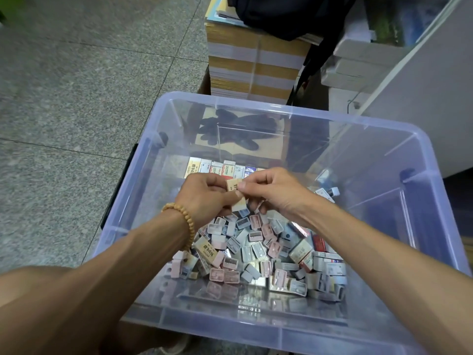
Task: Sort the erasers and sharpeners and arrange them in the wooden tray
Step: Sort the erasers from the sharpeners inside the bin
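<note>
Clear bin (422, 160): L hand (204, 193), R hand (273, 190) fingers pinch tan printed eraser (234, 185).

stacked paper reams (256, 62) under a black bag (286, 14), on grey floor (76, 73).

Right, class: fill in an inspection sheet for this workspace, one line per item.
Surface: grey speckled tile floor; clear plastic bin in front of the person.
Job's things: tan eraser held by both hands; loose pile of sharpeners and erasers; row of boxed erasers at the far wall. Wooden tray: nothing seen.
Clutter: paper stacks, dark bag.
Grippers: left hand and right hand pinch the eraser; bead bracelet on the left wrist.
Cables: thin cord.
Surroundings: white panel.
</note>
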{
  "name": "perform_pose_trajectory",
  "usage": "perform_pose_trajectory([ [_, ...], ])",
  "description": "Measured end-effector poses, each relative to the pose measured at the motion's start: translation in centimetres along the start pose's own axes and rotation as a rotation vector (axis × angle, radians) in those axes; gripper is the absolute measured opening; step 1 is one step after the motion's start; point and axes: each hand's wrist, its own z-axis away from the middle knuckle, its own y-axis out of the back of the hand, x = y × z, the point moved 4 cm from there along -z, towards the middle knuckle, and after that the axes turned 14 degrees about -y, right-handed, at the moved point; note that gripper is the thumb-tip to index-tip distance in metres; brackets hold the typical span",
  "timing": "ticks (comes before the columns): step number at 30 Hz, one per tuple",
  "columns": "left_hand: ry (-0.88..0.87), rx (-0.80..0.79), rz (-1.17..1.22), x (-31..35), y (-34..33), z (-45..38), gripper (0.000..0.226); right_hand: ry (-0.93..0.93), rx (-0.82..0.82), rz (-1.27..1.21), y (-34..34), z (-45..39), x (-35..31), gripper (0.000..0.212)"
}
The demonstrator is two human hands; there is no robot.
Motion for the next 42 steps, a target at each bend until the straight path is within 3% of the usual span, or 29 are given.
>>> perform_pose_trajectory([
  [2,-0.009,-0.054,0.016,0.2,-0.5,-0.1,0.022,-0.004,-0.037,-0.018,0.7,0.4,0.1,0.007],
  [4,-0.033,-0.093,-0.027,0.4,-0.7,-0.5,0.026,-0.042,0.034,-0.038,1.7,0.2,0.2,0.006],
  [9,-0.37,-0.091,-0.66,0.4,-0.9,-3.4,0.026,-0.148,0.437,-0.013,4.1,-2.5,1.5,0.018],
  [14,-0.686,-0.223,-1.08,-0.2,-2.1,-5.8,0.032,-0.045,0.652,0.186,3.1,-4.8,0.8,0.029],
  [17,-0.757,-0.2,-1.144,-0.5,-1.8,-6.5,0.032,0.107,0.674,0.357,2.6,-3.7,0.5,0.013],
  [22,-0.752,-0.197,-1.139,-0.6,-1.5,-7.1,0.031,0.291,0.525,0.831,0.9,-2.8,0.4,0.017],
  [26,-0.727,-0.203,-1.139,-0.5,-1.4,-7.6,0.033,0.345,0.608,0.869,0.8,-3.4,-0.1,0.017],
  [34,-0.634,-0.1,-1.13,0.1,-1.2,-5.3,0.024,0.413,0.52,0.943,1.3,-1.0,0.8,0.012],
  [36,-0.572,-0.172,-1.246,-0.2,-1.2,-4.3,0.024,0.337,0.444,1.05,1.4,-0.2,1.7,0.022],
  [39,-0.393,-0.416,-1.465,-2.4,-0.9,-3.3,0.029,0.069,0.267,1.211,2.1,0.3,3.5,0.021],
  [42,-0.248,-0.605,-1.568,-4.3,-0.7,-2.7,0.038,-0.065,0.248,1.316,3.1,0.6,5.3,0.029],
])
